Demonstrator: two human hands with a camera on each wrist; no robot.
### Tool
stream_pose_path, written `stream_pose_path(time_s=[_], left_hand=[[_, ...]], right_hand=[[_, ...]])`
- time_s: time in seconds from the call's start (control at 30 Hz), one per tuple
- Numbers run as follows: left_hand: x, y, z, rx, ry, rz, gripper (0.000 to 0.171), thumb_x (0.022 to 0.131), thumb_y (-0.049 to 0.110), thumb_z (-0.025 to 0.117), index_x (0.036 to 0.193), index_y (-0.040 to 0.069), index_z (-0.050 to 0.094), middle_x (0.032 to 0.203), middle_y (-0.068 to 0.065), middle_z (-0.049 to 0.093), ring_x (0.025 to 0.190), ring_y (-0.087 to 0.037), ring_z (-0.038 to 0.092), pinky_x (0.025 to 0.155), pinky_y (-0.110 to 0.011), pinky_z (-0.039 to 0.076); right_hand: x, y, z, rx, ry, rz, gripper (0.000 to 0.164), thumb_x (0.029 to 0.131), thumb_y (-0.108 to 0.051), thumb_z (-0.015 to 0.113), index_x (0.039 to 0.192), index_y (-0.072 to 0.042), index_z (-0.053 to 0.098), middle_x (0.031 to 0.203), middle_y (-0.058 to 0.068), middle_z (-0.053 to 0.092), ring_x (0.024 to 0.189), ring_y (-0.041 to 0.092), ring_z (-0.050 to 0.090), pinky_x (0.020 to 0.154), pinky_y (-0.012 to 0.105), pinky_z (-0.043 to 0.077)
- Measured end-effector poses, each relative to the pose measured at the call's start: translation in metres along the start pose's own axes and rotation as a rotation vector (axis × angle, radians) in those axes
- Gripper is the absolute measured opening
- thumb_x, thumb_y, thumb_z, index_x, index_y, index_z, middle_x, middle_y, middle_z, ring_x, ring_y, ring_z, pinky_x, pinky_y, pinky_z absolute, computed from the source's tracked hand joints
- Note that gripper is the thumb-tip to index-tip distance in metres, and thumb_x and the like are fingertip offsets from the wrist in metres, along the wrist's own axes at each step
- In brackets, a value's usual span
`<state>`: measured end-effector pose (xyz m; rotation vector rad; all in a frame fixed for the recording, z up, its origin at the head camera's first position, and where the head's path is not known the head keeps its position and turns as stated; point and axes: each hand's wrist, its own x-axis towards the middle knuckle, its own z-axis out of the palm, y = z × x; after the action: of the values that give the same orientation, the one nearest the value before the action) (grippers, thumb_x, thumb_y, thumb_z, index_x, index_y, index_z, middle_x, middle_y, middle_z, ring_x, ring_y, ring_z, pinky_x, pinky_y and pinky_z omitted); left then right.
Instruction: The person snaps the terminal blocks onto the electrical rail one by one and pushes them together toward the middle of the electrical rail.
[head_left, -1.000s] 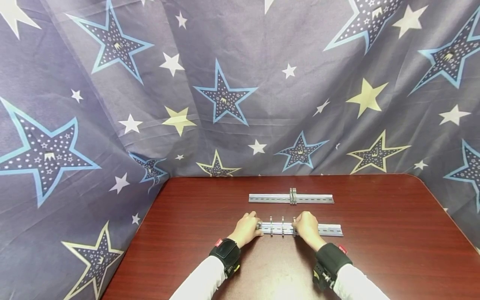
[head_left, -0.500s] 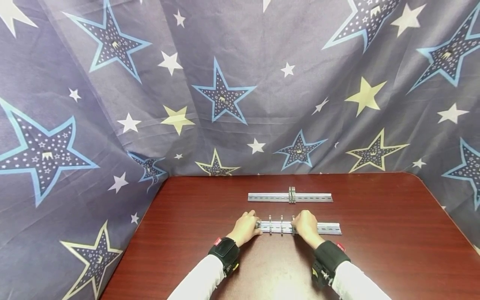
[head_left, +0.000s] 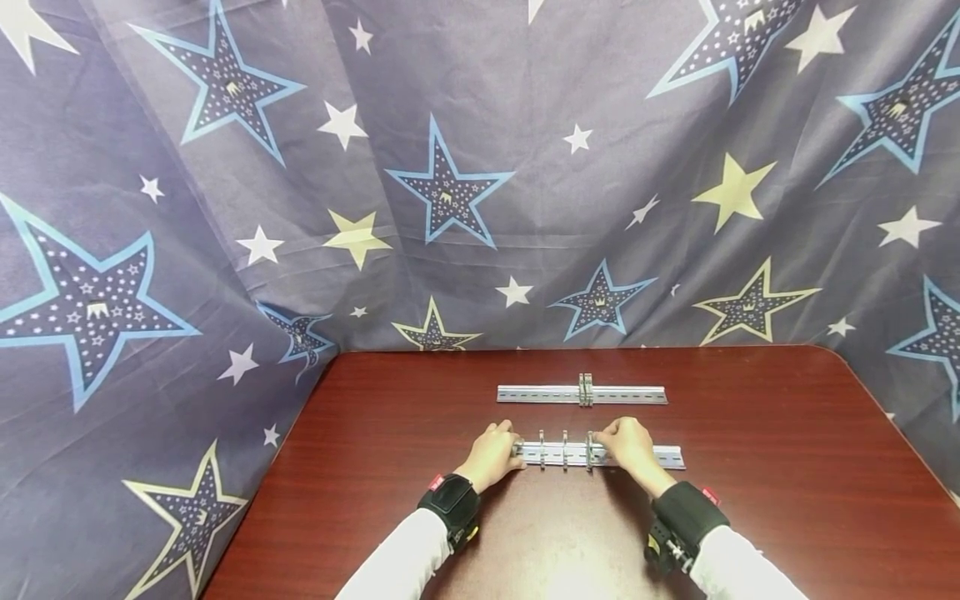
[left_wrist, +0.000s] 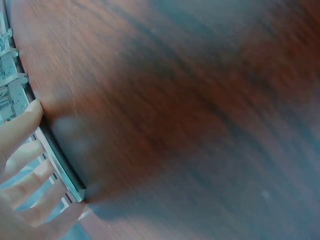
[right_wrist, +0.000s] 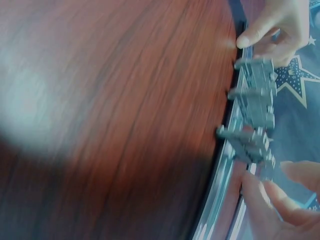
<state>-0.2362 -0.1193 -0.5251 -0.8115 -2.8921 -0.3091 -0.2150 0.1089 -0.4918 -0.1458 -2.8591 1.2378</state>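
A silver DIN rail (head_left: 667, 457) lies crosswise on the table, carrying several thin grey terminal blocks spaced apart. My left hand (head_left: 489, 454) grips its left end; in the left wrist view the thumb (left_wrist: 31, 112) is on the near edge and the other fingers reach over the rail. My right hand (head_left: 630, 446) is over the rail, just right of the rightmost terminal block (head_left: 590, 451). In the right wrist view its fingertips (right_wrist: 252, 185) are right beside that block (right_wrist: 245, 142), extended and apart. Two more blocks (right_wrist: 256, 107) stand upright further along toward the left hand.
Behind, a second DIN rail (head_left: 536, 395) lies parallel, with a few terminal blocks (head_left: 585, 390) pressed together near its middle. The reddish-brown table (head_left: 390, 417) ends at a grey curtain (head_left: 480, 275) printed with stars.
My right hand has drawn a little to the right, off the rightmost terminal block, which now shows more fully. The left hand and both rails have stayed in place.
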Motion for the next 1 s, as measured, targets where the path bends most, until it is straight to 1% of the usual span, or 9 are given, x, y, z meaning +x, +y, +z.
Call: stream_pose_path(time_s=[0.07,0.2,0.33,0.43,0.57,0.67,0.8,1.0], left_hand=[[0.000,0.000,0.000,0.001,-0.002,-0.002,0.032,0.062,0.025,0.075,0.088,0.008,0.068,0.075,0.000,0.049,0.070,-0.018,0.048,0.058,-0.026,0.042],[0.000,-0.001,0.000,0.002,-0.003,-0.007,0.032,0.062,0.025,0.075,0.088,0.008,0.068,0.076,0.000,0.048,0.070,-0.018,0.048,0.058,-0.026,0.041],[0.001,-0.002,0.001,0.013,-0.001,-0.004,0.031,0.062,0.027,0.075,0.086,0.009,0.068,0.076,0.001,0.049,0.069,-0.017,0.048,0.058,-0.025,0.042],[0.001,-0.002,0.001,0.021,0.000,0.002,0.030,0.062,0.028,0.075,0.085,0.010,0.068,0.075,0.002,0.049,0.069,-0.016,0.048,0.057,-0.025,0.042],[0.000,-0.001,0.001,0.027,0.005,0.006,0.031,0.061,0.029,0.076,0.084,0.010,0.068,0.075,0.001,0.048,0.069,-0.016,0.048,0.057,-0.025,0.042],[0.000,-0.001,0.001,0.039,0.006,0.009,0.032,0.061,0.030,0.076,0.084,0.010,0.067,0.076,0.001,0.049,0.070,-0.017,0.048,0.057,-0.025,0.042],[-0.001,0.000,0.001,0.046,0.003,0.008,0.031,0.062,0.030,0.075,0.083,0.009,0.066,0.077,0.001,0.048,0.071,-0.016,0.048,0.058,-0.026,0.042],[-0.001,0.000,-0.001,0.042,0.003,0.006,0.032,0.062,0.029,0.075,0.085,0.009,0.066,0.077,0.000,0.049,0.071,-0.017,0.048,0.058,-0.026,0.043]], right_hand=[[0.001,0.003,-0.004,-0.008,-0.009,-0.016,0.018,0.073,-0.014,0.063,0.068,0.002,0.066,0.057,0.010,0.061,0.050,0.016,0.055,0.057,0.033,0.044],[0.004,0.012,-0.014,-0.051,-0.006,-0.097,0.012,0.071,-0.010,0.062,0.069,0.001,0.065,0.064,0.009,0.062,0.061,0.022,0.056,0.062,0.037,0.043],[0.007,0.023,-0.022,-0.055,-0.033,-0.160,0.009,0.071,-0.007,0.062,0.073,0.002,0.063,0.067,0.009,0.062,0.064,0.023,0.058,0.062,0.036,0.044],[0.009,0.032,-0.029,-0.055,-0.066,-0.218,0.009,0.072,-0.005,0.062,0.077,0.003,0.062,0.069,0.008,0.062,0.064,0.021,0.058,0.061,0.035,0.045],[0.009,0.044,-0.038,-0.068,-0.104,-0.298,0.012,0.071,-0.004,0.064,0.080,0.004,0.061,0.072,0.009,0.063,0.067,0.022,0.059,0.062,0.034,0.045],[0.010,0.053,-0.044,-0.072,-0.128,-0.331,0.015,0.071,-0.004,0.065,0.083,0.004,0.061,0.075,0.010,0.063,0.070,0.024,0.059,0.063,0.035,0.045],[0.009,0.062,-0.050,-0.073,-0.163,-0.353,0.020,0.069,-0.006,0.066,0.086,0.004,0.061,0.080,0.012,0.063,0.076,0.027,0.059,0.066,0.036,0.045],[0.009,0.073,-0.052,-0.095,-0.186,-0.372,0.031,0.064,-0.009,0.071,0.090,0.005,0.061,0.085,0.013,0.063,0.081,0.031,0.058,0.070,0.040,0.044]])
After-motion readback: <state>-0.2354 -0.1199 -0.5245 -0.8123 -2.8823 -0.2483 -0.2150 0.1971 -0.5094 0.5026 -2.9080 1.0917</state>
